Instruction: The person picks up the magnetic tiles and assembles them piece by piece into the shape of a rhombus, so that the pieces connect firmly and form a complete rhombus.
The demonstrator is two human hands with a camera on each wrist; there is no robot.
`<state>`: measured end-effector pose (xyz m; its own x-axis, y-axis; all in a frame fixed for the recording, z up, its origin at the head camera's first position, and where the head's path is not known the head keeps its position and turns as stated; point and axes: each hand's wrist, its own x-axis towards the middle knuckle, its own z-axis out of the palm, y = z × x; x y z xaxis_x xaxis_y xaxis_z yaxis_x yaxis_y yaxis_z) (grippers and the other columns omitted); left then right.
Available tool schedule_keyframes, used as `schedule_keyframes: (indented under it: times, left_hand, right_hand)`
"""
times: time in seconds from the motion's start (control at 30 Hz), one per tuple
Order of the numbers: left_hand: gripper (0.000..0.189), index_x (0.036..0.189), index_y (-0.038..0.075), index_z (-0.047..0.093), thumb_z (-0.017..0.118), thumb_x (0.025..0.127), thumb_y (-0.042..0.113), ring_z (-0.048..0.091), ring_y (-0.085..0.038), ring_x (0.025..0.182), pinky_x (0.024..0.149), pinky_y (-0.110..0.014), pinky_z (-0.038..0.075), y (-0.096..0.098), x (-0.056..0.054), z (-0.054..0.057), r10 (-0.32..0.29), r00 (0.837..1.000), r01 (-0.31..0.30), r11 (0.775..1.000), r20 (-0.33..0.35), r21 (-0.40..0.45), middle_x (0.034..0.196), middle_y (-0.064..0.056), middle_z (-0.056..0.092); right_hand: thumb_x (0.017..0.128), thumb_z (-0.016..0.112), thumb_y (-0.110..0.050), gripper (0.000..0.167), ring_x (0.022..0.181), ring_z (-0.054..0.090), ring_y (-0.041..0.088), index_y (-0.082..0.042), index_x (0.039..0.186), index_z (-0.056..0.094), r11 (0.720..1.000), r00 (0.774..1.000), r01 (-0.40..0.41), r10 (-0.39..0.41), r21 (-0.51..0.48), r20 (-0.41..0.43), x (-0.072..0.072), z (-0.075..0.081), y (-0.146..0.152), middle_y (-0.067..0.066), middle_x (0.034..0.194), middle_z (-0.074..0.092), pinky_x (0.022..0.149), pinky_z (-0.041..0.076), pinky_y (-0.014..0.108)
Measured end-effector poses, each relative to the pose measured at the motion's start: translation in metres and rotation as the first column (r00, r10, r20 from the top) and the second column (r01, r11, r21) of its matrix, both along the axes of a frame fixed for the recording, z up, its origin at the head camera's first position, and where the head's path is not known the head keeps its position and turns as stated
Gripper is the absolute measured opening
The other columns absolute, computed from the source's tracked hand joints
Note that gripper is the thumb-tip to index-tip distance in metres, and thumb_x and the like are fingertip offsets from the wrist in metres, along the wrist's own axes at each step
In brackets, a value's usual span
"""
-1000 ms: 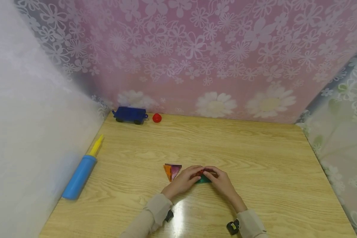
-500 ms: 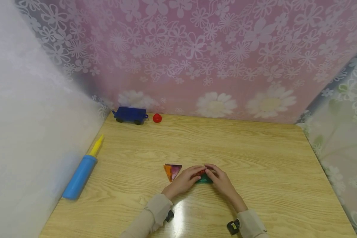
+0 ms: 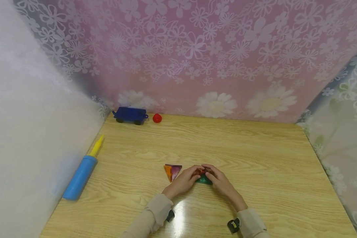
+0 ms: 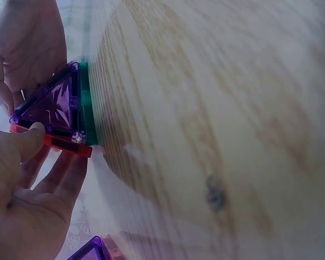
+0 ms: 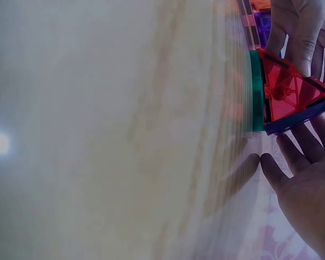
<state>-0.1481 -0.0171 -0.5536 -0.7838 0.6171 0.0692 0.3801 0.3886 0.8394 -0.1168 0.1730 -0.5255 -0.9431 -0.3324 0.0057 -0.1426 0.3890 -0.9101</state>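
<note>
Several triangular magnetic tiles lean together between my hands, in front of me on the table. The green tile (image 3: pixel 204 179) lies flat as the base. On it stand a red tile (image 5: pixel 284 97) and a purple tile (image 4: pixel 51 105), meeting along an edge. My left hand (image 3: pixel 182 182) pinches the red tile, thumb on its inner face and fingers behind. My right hand (image 3: pixel 223 185) holds its fingertips against the outside of the purple tile, its thumb apart from it in the right wrist view. Just left, an orange tile (image 3: pixel 168 171) and a second purple tile (image 3: pixel 175 170) stand joined.
A blue toy wagon (image 3: pixel 130 114) and a small red piece (image 3: pixel 157 118) sit at the table's back left. A blue hand pump (image 3: pixel 80 178) with a yellow nozzle lies along the left edge. Patterned cloth walls border the wooden table (image 3: pixel 256 152).
My right hand's fingers and thumb have shifted slightly around the tiles, and the green base has turned a little. My left hand keeps its hold on the red tile.
</note>
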Motion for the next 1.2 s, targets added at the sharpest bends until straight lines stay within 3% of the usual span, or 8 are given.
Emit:
schedule_keyframes:
  times: [0.2, 0.5, 0.73, 0.8, 0.93, 1.2]
  left_hand:
    - [0.034, 0.132, 0.015, 0.051, 0.049, 0.099, 0.009, 0.056, -0.012, 0.115, 0.096, -0.024, 0.046, 0.000, -0.001, -0.001, 0.019, 1.000, -0.019, 1.000, -0.022, -0.001, 0.129, -0.004, 0.058]
    - [0.033, 0.131, 0.013, 0.054, 0.051, 0.098, 0.007, 0.058, -0.014, 0.111, 0.093, -0.024, 0.047, 0.000, 0.000, 0.003, 0.046, 0.998, -0.046, 0.999, -0.033, -0.010, 0.125, -0.006, 0.060]
    - [0.032, 0.128, 0.010, 0.057, 0.052, 0.097, 0.004, 0.057, -0.016, 0.111, 0.095, -0.025, 0.047, 0.000, 0.001, 0.008, 0.047, 0.996, -0.049, 0.998, -0.070, -0.025, 0.122, -0.007, 0.061]
    - [0.032, 0.127, 0.010, 0.058, 0.052, 0.097, 0.004, 0.056, -0.016, 0.113, 0.096, -0.027, 0.046, 0.000, 0.000, 0.008, 0.044, 0.996, -0.047, 0.999, -0.082, -0.028, 0.122, -0.006, 0.061]
    - [0.032, 0.129, 0.009, 0.057, 0.051, 0.098, 0.005, 0.055, -0.017, 0.116, 0.098, -0.028, 0.045, -0.002, 0.000, 0.011, 0.043, 0.997, -0.046, 0.998, -0.066, -0.039, 0.124, -0.006, 0.060]
    - [0.033, 0.131, 0.009, 0.057, 0.049, 0.099, 0.007, 0.054, -0.020, 0.119, 0.097, -0.031, 0.047, -0.014, -0.004, 0.029, 0.063, 0.997, -0.065, 0.997, -0.044, -0.031, 0.127, -0.005, 0.058]
  right_hand:
    - [0.100, 0.046, -0.007, 0.033, 0.116, 0.052, 0.042, 0.009, 0.129, 0.050, 0.999, 0.999, 0.023, -0.022, 0.028, -0.025, 0.006, 0.020, -0.005, 0.028, 0.128, 0.054, 0.097, 0.045, 0.040]
    - [0.098, 0.049, -0.006, 0.029, 0.111, 0.054, 0.040, 0.007, 0.123, 0.053, 0.999, 0.998, 0.052, -0.051, 0.017, -0.044, 0.006, 0.016, -0.003, 0.025, 0.123, 0.055, 0.092, 0.047, 0.034]
    - [0.095, 0.057, -0.013, 0.025, 0.110, 0.055, 0.034, -0.001, 0.117, 0.058, 0.996, 0.992, 0.086, -0.084, 0.014, -0.091, -0.004, -0.021, 0.005, 0.015, 0.118, 0.057, 0.093, 0.046, 0.046]
    - [0.094, 0.059, -0.016, 0.024, 0.110, 0.053, 0.031, -0.003, 0.114, 0.058, 0.994, 0.991, 0.105, -0.103, 0.017, -0.085, -0.005, -0.025, 0.006, 0.013, 0.117, 0.056, 0.095, 0.044, 0.049]
    - [0.093, 0.061, -0.012, 0.021, 0.111, 0.050, 0.033, 0.000, 0.110, 0.057, 0.992, 0.989, 0.129, -0.128, 0.014, -0.072, -0.003, -0.021, 0.003, 0.015, 0.113, 0.055, 0.094, 0.043, 0.052]
    - [0.092, 0.060, -0.006, 0.018, 0.100, 0.051, 0.035, 0.005, 0.104, 0.053, 0.993, 0.993, 0.118, -0.118, 0.019, -0.024, 0.006, 0.015, -0.004, 0.018, 0.105, 0.054, 0.083, 0.043, 0.043]
